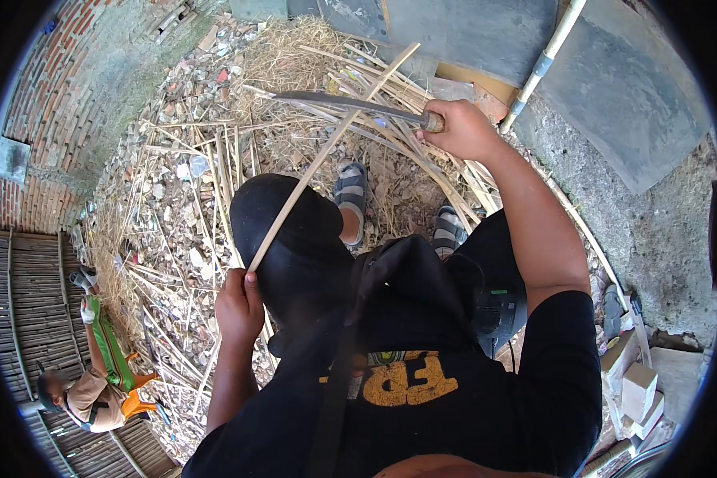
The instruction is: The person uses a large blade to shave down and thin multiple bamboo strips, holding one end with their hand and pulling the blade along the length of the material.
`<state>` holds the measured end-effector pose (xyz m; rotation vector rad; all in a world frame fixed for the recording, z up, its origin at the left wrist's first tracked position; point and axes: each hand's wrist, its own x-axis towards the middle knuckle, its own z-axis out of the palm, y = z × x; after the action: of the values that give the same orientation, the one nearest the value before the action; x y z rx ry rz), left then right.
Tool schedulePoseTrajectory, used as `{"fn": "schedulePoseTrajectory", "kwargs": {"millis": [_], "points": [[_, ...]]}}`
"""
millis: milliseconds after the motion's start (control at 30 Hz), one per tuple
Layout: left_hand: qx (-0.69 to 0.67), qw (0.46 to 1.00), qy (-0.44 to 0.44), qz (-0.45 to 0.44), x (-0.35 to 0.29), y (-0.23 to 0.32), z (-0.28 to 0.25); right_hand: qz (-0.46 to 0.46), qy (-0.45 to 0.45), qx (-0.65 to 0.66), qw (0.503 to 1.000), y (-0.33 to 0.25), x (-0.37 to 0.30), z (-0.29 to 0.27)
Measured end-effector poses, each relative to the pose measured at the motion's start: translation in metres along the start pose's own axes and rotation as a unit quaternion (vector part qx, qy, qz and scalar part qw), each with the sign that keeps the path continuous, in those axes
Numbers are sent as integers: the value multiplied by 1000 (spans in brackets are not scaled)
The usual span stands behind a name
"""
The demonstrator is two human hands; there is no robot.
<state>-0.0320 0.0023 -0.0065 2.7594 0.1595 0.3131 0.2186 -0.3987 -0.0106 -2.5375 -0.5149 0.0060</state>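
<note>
My left hand [240, 308] is closed around the lower end of a long, pale bamboo strip [301, 186]. The strip slants up and away to the right, passing over my left knee. In my right hand [464, 131] is a machete, its round wooden handle [432, 122] gripped in closed fingers. Its long dark blade [327, 99] points left and crosses the strip in its upper part. Whether the edge touches the strip or bites into it, I cannot tell.
Cut bamboo strips [446, 187] lie in a loose heap ahead, over stony rubble and dry straw [295, 52]. A pole [542, 65] leans by the grey wall at right. Pale blocks [639, 392] stand at lower right. Another person [95, 398] sits at far left beside an orange chair [139, 396].
</note>
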Motion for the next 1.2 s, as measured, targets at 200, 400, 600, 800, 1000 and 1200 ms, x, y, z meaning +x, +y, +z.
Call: {"fn": "schedulePoseTrajectory", "kwargs": {"millis": [200,400,600,800,1000,1200], "points": [[29,999,14,20,0,-3,5,-62,39,-103,992,-14,-3,8],[57,995,65,55,-1,-12,18,-55,52,-41,996,7,9,21],[35,999,19,29,3,-13,11,-21,59,-36,997,19,8,14],[-45,996,-73,-24,8,-9,-7,-53,39,-81,995,-5,0,5],[-25,999,-44,-7,2,-21,-13,-62,75,-53,994,8,1,8],[85,996,8,17,-31,-54,-22,-41,84,-36,995,24,5,11]]}}
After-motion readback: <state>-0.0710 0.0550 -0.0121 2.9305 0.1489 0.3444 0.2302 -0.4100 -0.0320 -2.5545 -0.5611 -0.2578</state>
